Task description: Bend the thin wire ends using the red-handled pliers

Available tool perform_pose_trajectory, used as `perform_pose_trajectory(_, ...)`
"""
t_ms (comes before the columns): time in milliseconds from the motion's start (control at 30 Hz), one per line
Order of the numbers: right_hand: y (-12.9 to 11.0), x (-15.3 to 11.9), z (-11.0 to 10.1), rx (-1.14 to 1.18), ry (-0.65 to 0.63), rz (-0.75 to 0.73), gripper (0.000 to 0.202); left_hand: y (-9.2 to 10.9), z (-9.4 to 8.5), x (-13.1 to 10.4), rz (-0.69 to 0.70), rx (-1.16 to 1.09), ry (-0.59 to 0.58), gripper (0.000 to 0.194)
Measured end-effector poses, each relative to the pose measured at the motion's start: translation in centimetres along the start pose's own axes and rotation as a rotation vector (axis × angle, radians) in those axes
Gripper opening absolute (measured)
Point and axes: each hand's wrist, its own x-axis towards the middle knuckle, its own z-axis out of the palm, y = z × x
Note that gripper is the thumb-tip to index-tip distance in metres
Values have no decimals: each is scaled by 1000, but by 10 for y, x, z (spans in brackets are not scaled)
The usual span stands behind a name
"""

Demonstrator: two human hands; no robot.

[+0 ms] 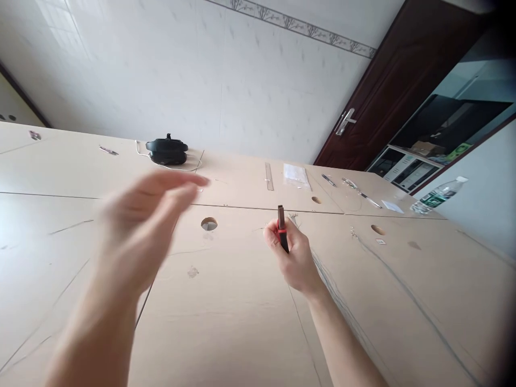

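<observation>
The single view looks from the wearer's head, forward and down past both forearms, over the near tabletop (226, 322) to the far wall (161, 75), tilted, with no second view sharing it.

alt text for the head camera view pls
A right hand holds a black and red tool over a pale table; the left hand is blurred. Farther back are a black device, a dark pen and a clear bottle.

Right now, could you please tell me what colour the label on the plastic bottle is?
The label is mainly green, seen best in the head view.
</observation>
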Motion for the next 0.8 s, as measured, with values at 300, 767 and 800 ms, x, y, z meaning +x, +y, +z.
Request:
perform_pose_trajectory(300, -7, -2, 5, 18, -43, 13, 17, -13, 47, -12, -319, 75, -682, 30)
perform_pose_trajectory(767, -4, -1, 7, -46, -34, -22, 16, -16, 50, -11, -394, 62, -686, 27)
perform_pose_trajectory(800, -5, -1, 7, -49, -34, -22, 16, -16, 50, -11, -397, 67, -688, 28)
